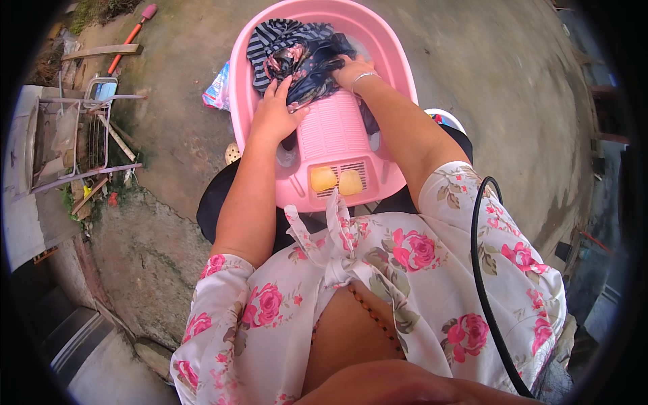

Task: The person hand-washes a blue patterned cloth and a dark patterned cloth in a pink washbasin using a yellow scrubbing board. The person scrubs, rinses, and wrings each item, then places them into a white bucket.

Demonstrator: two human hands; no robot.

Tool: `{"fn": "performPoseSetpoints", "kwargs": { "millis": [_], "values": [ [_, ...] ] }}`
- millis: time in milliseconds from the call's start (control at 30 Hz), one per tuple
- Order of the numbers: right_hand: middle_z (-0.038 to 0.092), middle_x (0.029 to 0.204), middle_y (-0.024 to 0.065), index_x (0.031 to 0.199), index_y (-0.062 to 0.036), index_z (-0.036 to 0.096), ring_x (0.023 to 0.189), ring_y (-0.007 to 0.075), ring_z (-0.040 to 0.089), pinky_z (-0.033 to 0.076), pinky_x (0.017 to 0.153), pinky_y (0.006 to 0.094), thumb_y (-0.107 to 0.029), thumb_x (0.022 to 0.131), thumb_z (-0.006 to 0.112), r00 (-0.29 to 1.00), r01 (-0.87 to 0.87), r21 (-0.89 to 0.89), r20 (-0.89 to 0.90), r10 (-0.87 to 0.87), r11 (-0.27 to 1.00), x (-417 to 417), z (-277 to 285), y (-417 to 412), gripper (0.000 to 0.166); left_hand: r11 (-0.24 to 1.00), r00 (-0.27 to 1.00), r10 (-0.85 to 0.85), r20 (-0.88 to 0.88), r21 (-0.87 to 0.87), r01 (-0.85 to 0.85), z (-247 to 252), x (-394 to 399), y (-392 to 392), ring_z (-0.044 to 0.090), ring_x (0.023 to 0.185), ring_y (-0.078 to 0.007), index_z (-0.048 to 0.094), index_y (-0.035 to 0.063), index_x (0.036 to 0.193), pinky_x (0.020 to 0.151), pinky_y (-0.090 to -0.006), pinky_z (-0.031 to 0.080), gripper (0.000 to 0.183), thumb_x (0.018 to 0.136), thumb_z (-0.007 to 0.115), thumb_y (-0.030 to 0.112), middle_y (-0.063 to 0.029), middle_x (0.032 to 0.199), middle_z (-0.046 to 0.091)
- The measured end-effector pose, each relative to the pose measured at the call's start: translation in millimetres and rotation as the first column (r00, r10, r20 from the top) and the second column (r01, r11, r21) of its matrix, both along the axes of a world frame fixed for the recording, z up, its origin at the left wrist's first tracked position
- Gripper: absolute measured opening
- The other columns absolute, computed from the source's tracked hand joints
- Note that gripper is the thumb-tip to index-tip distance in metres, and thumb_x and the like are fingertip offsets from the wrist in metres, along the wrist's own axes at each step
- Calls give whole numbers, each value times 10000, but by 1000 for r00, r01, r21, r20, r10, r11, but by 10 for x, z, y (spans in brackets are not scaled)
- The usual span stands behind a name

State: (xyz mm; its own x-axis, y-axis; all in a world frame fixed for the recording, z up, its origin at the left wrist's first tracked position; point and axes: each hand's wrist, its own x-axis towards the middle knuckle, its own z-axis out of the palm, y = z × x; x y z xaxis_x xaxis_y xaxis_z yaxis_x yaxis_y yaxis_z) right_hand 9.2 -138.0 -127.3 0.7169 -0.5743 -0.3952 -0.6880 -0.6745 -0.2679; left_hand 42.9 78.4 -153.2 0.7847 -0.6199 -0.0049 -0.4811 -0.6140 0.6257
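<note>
A pink plastic washtub (400, 76) stands before me, with a ribbed washboard (331, 126) built into its near half. Dark floral fabric (319, 68) and a black-and-grey striped cloth (263, 45) lie bunched at the tub's far end. My left hand (278, 111) rests on the near left edge of the fabric, its fingers spread. On the right side of the bundle is my right hand (354, 73), a bracelet at its wrist; its fingertips are partly hidden in the dark cloth. Two yellowish soap bars (323, 178) sit in the slotted tray at the near end.
A colourful plastic packet (217, 91) lies left of the tub. Beyond my right forearm is a white rim of a container (445, 117). A metal rack (76, 136), wooden pieces (104, 50) and a red-orange pole (132, 38) lie on the concrete at left.
</note>
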Motion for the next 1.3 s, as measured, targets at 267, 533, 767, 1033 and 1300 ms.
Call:
{"fn": "performPoseSetpoints", "kwargs": {
  "millis": [267, 533, 767, 1033, 1300],
  "values": [
    [359, 1454, 178, 1443, -247, 371, 1343, 399, 319, 380, 1052, 457, -411, 846, 558, 998, -35, -3, 48, 35, 999, -142, -58, -113, 646, 999, 1000, 17, -22, -30, -18, 136, -180, 37, 568, 1079, -380, 428, 151, 1381, 917, -411, 477, 680, 740, 639, 67, -203, 1254, 519],
    [534, 1271, 283, 1443, -70, 331, 1188, 398, 521, 402, 1018, 386, -417, 749, 715, 929, -338, 124, 201, 310, 933, -631, 171, 23, 865, 968, 991, 69, 115, -248, -39, 554, -393, 405, 648, 912, -329, 600, 104, 1175, 823, -404, 507, 427, 753, 575, 44, -173, 1012, 653],
    [345, 1443, 266, 1481, -73, 221, 1350, 359, 348, 313, 1101, 369, -290, 652, 821, 679, -334, -64, 676, 287, 940, -972, 230, 445, 1046, 933, 966, 68, 248, -360, 27, 1291, -523, 400, 673, 795, -266, 627, 82, 1094, 740, -346, 520, 362, 736, 610, 35, -146, 938, 678],
    [412, 1418, 194, 1463, -97, 222, 1304, 357, 403, 300, 1097, 407, -444, 497, 880, 579, -502, 59, 765, 284, 863, -826, 292, 547, 1219, 896, 861, -49, 506, -359, 262, 1887, -560, -50, 622, 943, -321, 658, 91, 1009, 856, -383, 491, 293, 718, 618, 84, -127, 988, 670],
    [675, 932, 159, 1018, -34, 636, 826, 240, 656, 503, 718, 358, -318, 793, 713, 689, -283, 598, 671, -275, 750, -818, 850, 440, 371, 768, 885, 148, 440, -615, 177, 2391, -413, -302, 607, 637, -190, 669, 66, 957, 643, -294, 497, 226, 736, 628, 94, -91, 722, 652]
  ]
}}
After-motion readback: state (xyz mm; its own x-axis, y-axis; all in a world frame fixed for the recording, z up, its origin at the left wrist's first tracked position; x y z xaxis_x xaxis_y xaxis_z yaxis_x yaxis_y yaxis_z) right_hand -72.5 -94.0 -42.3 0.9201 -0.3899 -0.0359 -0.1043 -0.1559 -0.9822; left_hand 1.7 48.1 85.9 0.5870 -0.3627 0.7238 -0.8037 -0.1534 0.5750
